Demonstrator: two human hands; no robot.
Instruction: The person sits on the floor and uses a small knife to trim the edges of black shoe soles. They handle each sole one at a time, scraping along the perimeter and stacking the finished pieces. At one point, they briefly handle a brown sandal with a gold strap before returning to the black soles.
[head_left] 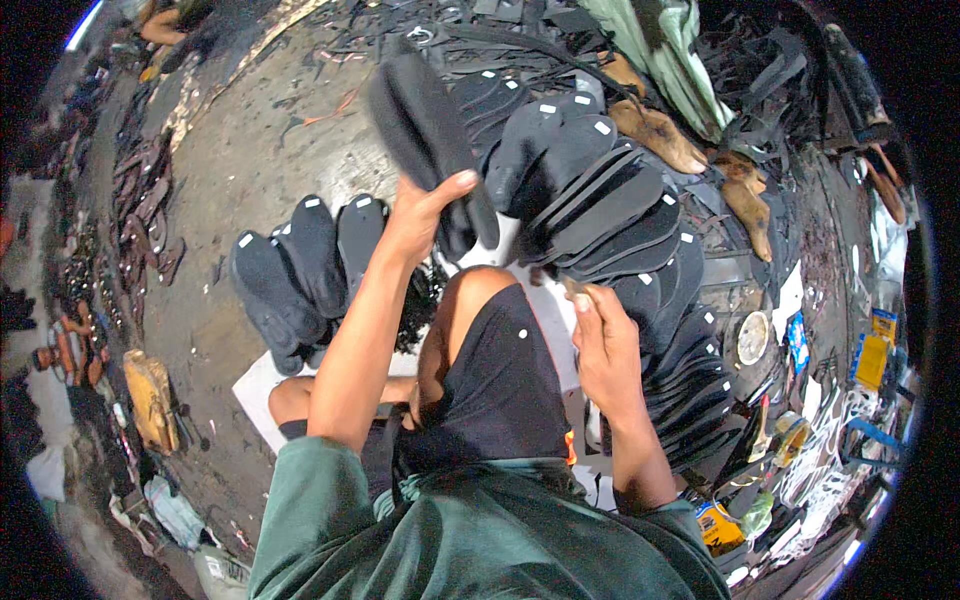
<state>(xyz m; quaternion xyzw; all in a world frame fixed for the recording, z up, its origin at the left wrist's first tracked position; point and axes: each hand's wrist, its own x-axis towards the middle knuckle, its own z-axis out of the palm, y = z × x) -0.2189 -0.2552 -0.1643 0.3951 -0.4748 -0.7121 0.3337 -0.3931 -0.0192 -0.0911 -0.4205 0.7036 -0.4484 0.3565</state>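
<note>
Raised above the floor, my left hand (412, 222) is closed around black shoe soles (420, 115), with the thumb on the near end. My right hand (608, 345) is pinched on a small tool with a brownish handle (572, 286) and a dark tip, perhaps a brush; its far end is blurred. That tip is close to the overlapping black soles (610, 210) fanned out on the right. More soles (690, 385) are lined up beside my right forearm. Left of my left forearm stands another group of black soles (275, 275) bearing small white labels.
Wooden shoe lasts (655, 135) lie at the far right beside a pale green cloth (675, 60). A round pale container (752, 338) and a yellow tin (790, 437) stand on the right among scraps. A worn tan block (150, 400) lies on the left.
</note>
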